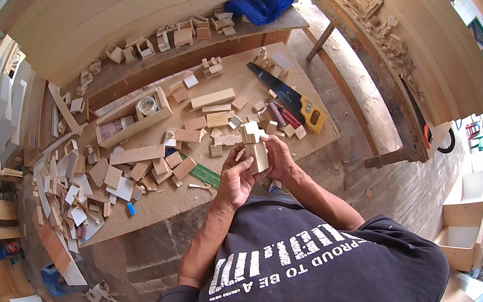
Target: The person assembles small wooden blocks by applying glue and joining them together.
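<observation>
Just above my lap I hold upright a small piece of stacked pale wooden blocks (257, 154), with a smaller block at its top. My left hand (234, 180) grips its left side, thumb across the lower part, and my right hand (280, 159) grips its right side. Behind them on the worktable (181, 80) lie loose wood offcuts (212, 98), a hand saw (298, 108) with a yellow handle, red pencil-like tools (288, 118), a green strip (204, 174) and a wooden box (116, 129) holding a round tin (147, 107).
A back shelf (89, 94) carries small wooden pieces and a blue bag (260, 9). A workbench (352, 40) runs along the right, with white-lined boxes (465, 192) nearer me. Offcuts heap at the table's left (73, 195). A cat (97, 294) is on the floor.
</observation>
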`<control>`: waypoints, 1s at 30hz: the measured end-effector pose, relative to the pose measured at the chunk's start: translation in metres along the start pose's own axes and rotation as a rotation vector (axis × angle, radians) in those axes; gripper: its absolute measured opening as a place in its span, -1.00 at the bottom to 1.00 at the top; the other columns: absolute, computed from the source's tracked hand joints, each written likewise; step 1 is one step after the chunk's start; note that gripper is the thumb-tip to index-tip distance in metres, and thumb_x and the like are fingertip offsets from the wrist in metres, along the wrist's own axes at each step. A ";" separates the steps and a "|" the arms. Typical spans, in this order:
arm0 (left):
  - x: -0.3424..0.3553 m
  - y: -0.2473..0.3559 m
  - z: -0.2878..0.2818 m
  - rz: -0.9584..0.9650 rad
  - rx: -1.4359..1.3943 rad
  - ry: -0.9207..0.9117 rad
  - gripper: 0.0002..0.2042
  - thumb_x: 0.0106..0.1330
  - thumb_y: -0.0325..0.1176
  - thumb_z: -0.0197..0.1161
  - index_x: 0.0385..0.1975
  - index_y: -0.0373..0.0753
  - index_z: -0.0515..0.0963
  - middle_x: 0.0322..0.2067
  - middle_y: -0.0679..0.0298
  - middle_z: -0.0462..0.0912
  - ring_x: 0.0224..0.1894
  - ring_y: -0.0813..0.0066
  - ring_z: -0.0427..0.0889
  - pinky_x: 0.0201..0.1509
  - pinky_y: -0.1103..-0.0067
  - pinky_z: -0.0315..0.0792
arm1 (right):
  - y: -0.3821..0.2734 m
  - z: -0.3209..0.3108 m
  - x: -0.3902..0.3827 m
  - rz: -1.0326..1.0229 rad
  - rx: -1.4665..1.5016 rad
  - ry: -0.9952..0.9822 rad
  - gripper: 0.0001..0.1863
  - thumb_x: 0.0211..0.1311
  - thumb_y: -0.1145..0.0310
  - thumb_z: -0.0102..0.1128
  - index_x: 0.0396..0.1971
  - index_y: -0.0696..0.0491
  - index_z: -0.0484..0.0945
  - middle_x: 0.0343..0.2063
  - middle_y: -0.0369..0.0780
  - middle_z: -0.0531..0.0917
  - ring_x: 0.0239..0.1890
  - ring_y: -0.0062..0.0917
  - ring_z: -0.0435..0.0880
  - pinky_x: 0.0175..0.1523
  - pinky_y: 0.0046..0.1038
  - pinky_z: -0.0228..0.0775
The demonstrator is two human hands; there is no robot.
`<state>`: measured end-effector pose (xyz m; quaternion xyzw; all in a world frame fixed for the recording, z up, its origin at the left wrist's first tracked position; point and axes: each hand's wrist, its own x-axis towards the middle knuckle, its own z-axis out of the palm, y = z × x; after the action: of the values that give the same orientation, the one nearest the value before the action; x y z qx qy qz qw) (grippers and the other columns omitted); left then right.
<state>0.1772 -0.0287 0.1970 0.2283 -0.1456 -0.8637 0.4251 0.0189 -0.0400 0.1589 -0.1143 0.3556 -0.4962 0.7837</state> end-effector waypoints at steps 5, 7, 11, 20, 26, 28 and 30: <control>-0.001 -0.001 -0.001 0.017 -0.010 0.005 -0.61 0.38 -0.52 0.07 0.20 -0.14 0.33 0.07 0.15 0.56 0.14 0.25 0.61 0.18 0.21 0.61 | -0.003 0.006 -0.005 0.009 -0.027 -0.001 -0.30 0.17 -0.11 0.17 0.16 0.11 0.43 -0.06 -0.09 0.63 -0.12 -0.31 0.72 -0.10 -0.24 0.70; -0.001 -0.001 0.000 0.014 -0.012 0.002 -0.61 0.38 -0.51 0.08 0.20 -0.14 0.33 0.08 0.15 0.56 0.14 0.25 0.60 0.18 0.20 0.61 | -0.003 0.007 -0.006 0.000 -0.032 -0.001 -0.30 0.17 -0.11 0.17 0.16 0.11 0.42 -0.05 -0.09 0.63 -0.11 -0.31 0.72 -0.09 -0.24 0.70; -0.002 -0.001 0.000 0.009 -0.018 0.007 -0.61 0.38 -0.51 0.09 0.20 -0.13 0.33 0.08 0.16 0.56 0.14 0.25 0.61 0.18 0.20 0.60 | -0.002 0.005 -0.006 -0.016 -0.018 -0.008 -0.30 0.17 -0.10 0.17 0.16 0.12 0.42 -0.05 -0.10 0.62 -0.11 -0.30 0.72 -0.09 -0.24 0.70; -0.003 -0.002 -0.003 0.010 -0.020 0.007 -0.59 0.37 -0.51 0.09 0.21 -0.13 0.34 0.08 0.16 0.56 0.13 0.25 0.61 0.17 0.20 0.60 | -0.002 0.010 -0.010 -0.003 0.009 -0.015 -0.35 0.18 -0.05 0.19 0.14 0.09 0.44 -0.07 -0.11 0.64 -0.13 -0.33 0.72 -0.07 -0.27 0.68; -0.005 0.000 -0.003 0.006 -0.016 0.005 -0.59 0.37 -0.52 0.09 0.21 -0.15 0.34 0.08 0.16 0.56 0.14 0.25 0.60 0.19 0.19 0.59 | 0.000 0.009 -0.009 -0.001 0.022 -0.045 -0.39 0.20 -0.03 0.17 0.13 0.09 0.45 -0.08 -0.13 0.65 -0.09 -0.35 0.71 0.00 -0.27 0.65; -0.006 0.001 -0.003 0.007 -0.016 0.005 -0.59 0.37 -0.52 0.09 0.21 -0.15 0.34 0.08 0.16 0.56 0.14 0.25 0.60 0.19 0.18 0.59 | 0.001 0.011 -0.009 -0.003 0.019 -0.041 -0.40 0.21 -0.03 0.16 0.12 0.09 0.46 -0.08 -0.14 0.65 -0.08 -0.34 0.70 0.02 -0.28 0.64; -0.006 0.001 -0.003 0.011 -0.017 0.003 -0.59 0.37 -0.52 0.09 0.22 -0.14 0.34 0.08 0.16 0.56 0.15 0.25 0.60 0.19 0.18 0.59 | 0.002 0.010 -0.008 -0.012 0.011 -0.045 -0.39 0.21 -0.04 0.15 0.12 0.08 0.47 -0.07 -0.14 0.65 -0.08 -0.34 0.70 0.03 -0.28 0.63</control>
<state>0.1830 -0.0246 0.1972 0.2251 -0.1389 -0.8623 0.4318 0.0247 -0.0344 0.1683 -0.1233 0.3345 -0.4999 0.7893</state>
